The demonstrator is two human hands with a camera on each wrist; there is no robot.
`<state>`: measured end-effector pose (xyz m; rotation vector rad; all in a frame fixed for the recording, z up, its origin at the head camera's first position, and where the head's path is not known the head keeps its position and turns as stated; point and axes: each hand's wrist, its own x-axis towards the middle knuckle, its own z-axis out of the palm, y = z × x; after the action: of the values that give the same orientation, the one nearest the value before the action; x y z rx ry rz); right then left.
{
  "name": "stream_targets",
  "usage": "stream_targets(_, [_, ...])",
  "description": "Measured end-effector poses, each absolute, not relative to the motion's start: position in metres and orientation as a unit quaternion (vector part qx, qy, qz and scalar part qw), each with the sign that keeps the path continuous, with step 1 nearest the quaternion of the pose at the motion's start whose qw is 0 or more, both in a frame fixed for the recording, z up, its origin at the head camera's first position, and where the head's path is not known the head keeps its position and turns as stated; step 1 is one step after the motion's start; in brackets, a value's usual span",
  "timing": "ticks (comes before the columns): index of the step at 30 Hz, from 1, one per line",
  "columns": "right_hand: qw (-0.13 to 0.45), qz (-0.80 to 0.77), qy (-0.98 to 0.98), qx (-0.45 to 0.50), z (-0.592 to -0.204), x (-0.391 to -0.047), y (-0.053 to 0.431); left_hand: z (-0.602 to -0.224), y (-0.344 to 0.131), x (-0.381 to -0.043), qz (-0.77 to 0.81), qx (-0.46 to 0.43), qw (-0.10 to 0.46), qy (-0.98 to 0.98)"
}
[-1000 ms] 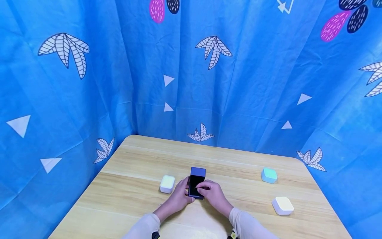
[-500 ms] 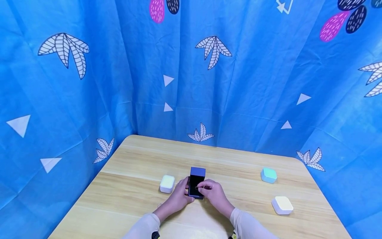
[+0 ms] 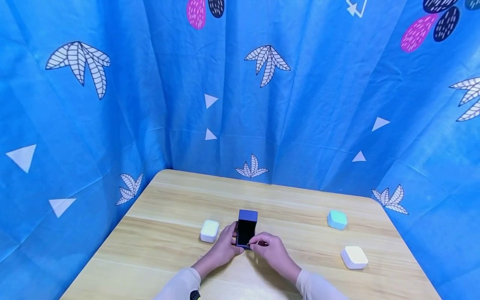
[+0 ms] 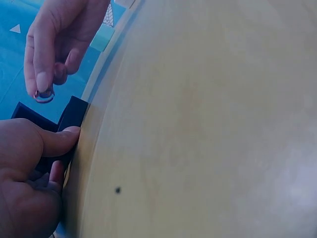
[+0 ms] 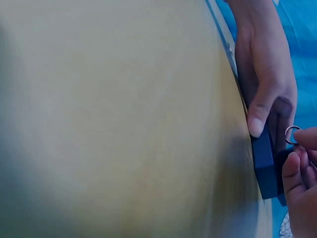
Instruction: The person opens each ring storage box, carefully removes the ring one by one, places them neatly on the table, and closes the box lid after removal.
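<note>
A dark blue ring box point(image 3: 248, 216) stands on the table with its lid raised and its dark inside showing. My left hand point(image 3: 224, 246) grips it from the left, the thumb along its front side. A thin metal ring point(image 4: 43, 101) is pinched between the thumb and fingertips of my right hand point(image 3: 274, 252), at the box's near right edge in the head view. Both wrist views show the ring apart from the box's inside, held just above or beside it. My right fingers hide part of the ring.
On the wooden table point(image 3: 172, 196), a white rounded block point(image 3: 209, 231) is left of the box. A turquoise block point(image 3: 337, 219) and another white block point(image 3: 354, 257) stand to the right. A small ring-shaped thing point(image 3: 200, 258) lies by the left forearm. A blue curtain point(image 3: 318, 104) hangs behind.
My right hand has drawn back from over the box's inside toward its near right edge, carrying the ring. The left hand and box have stayed in place.
</note>
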<state>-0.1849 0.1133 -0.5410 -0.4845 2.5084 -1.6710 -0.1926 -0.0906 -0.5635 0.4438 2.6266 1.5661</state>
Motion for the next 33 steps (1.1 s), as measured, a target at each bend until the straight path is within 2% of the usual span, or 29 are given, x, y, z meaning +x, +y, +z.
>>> stream_targets(13, [0.084, -0.535, 0.818, -0.197, -0.549, -0.156, 0.108, -0.566, -0.090, -0.191, 0.501, 0.129, 0.030, 0.855])
stream_targets(27, [0.088, -0.508, 0.824, -0.234, -0.552, -0.154, 0.106, -0.566, -0.089, -0.192, 0.508, 0.133, 0.016, 0.851])
stream_targets(33, [0.085, -0.502, 0.826, -0.242, -0.548, -0.152, 0.103, -0.565, -0.089, -0.191, 0.513, 0.130, 0.028, 0.848])
